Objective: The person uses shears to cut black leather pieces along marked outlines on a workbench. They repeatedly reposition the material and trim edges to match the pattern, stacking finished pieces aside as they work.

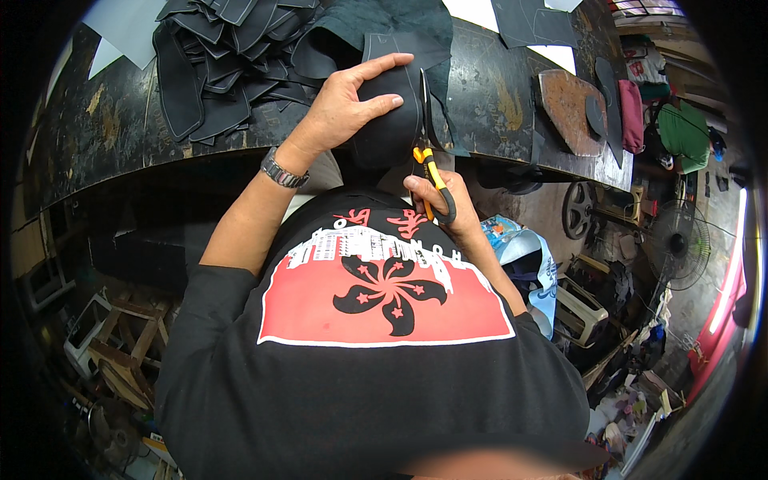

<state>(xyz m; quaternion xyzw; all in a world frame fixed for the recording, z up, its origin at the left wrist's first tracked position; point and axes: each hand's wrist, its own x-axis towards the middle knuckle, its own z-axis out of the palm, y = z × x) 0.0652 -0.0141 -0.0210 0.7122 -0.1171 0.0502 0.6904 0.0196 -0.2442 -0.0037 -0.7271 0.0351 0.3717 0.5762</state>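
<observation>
Currently, the left hand (342,102) lies at 12 o'clock, thumb and forefinger spread wide across a smooth, black, leather-like panel (386,132) marked with a thin pale line. Its remaining fingers are hidden from view. The panel is at 12 o'clock, its lower end projecting past the edge of a black worktable (484,84) with a scuffed, patchily worn surface.

The right hand (444,196), toward 1 o'clock, is closed around the handles of metal scissors with yellow-and-black grips (428,160). The narrow, pointed blades are directed toward 12 o'clock, along the panel's right side. Whether they are biting into the material cannot be determined; most of the right-hand fingers are concealed.

At 11 o'clock, a loose pile of black, curved pieces with pale edge lines (216,60) overlaps itself; the upper picture edge cuts it off. At 12 o'clock, beyond the panel, a creased dark sheet (420,20) is likewise cropped. At 2 o'clock lies a rust-brown, angular board (570,112) with a mottled face. Toward 3 o'clock, a round wire-guarded fan (678,242) stands among clutter too small to identify.
</observation>
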